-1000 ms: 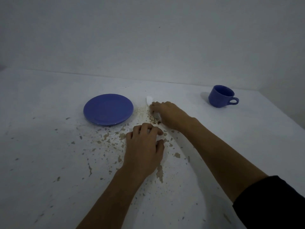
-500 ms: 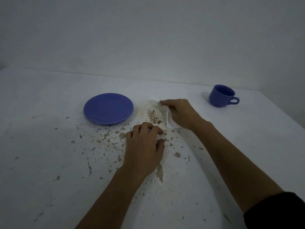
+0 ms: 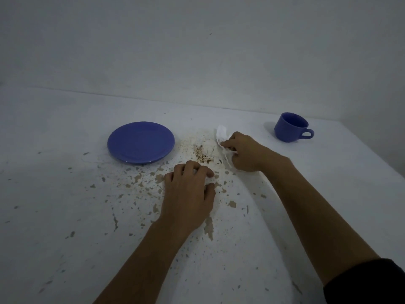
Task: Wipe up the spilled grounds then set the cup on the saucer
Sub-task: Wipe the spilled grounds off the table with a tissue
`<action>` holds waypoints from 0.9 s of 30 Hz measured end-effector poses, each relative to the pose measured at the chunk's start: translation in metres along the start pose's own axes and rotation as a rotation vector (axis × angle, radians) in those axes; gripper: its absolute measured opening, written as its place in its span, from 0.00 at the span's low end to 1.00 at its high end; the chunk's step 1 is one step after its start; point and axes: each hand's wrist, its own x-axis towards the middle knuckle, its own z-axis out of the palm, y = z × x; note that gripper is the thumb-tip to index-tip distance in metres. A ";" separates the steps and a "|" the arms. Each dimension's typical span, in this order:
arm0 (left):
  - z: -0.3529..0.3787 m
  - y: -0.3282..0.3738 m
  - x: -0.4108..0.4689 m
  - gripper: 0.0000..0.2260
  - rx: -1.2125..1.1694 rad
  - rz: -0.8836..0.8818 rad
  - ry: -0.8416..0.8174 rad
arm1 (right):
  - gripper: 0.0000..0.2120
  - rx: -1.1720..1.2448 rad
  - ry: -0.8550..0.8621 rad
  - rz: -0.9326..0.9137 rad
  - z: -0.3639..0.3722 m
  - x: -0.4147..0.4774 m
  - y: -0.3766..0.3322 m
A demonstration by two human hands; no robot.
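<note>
Head view: tissue [image 3: 221, 137] clenched in right hand [image 3: 245, 151]; grounds [image 3: 201, 153] are best swept inward, left hand [image 3: 189, 194] empty, braced.

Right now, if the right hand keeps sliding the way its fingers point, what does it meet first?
Probably the pile of grounds: the right hand, gripping the white tissue, points left toward it. The blue saucer lies beyond that.
</note>
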 end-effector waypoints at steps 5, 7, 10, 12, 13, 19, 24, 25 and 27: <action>-0.001 0.000 0.000 0.11 -0.004 -0.005 -0.013 | 0.13 0.023 0.051 0.008 -0.002 -0.002 0.006; -0.001 0.000 -0.001 0.11 -0.002 -0.009 -0.020 | 0.12 0.026 0.129 -0.020 0.004 -0.008 0.002; 0.000 0.000 -0.001 0.11 0.004 -0.014 -0.024 | 0.12 0.069 0.196 -0.036 0.016 -0.018 -0.009; 0.000 0.001 -0.001 0.11 0.007 -0.018 -0.029 | 0.14 0.052 0.187 -0.041 0.025 -0.027 -0.017; 0.000 0.001 0.000 0.11 0.009 -0.021 -0.030 | 0.15 0.033 0.176 -0.070 0.029 -0.030 -0.020; 0.000 0.001 0.000 0.11 0.000 -0.017 -0.034 | 0.10 0.041 0.315 -0.076 0.038 -0.017 -0.021; 0.000 0.000 -0.001 0.12 0.004 -0.014 -0.034 | 0.10 0.007 0.341 -0.036 0.041 -0.010 -0.036; 0.000 0.000 0.000 0.12 0.020 -0.013 -0.040 | 0.11 0.001 0.315 -0.078 0.043 -0.015 -0.039; 0.001 -0.001 0.000 0.13 0.042 -0.010 -0.048 | 0.16 -0.018 0.224 -0.138 0.042 -0.028 -0.040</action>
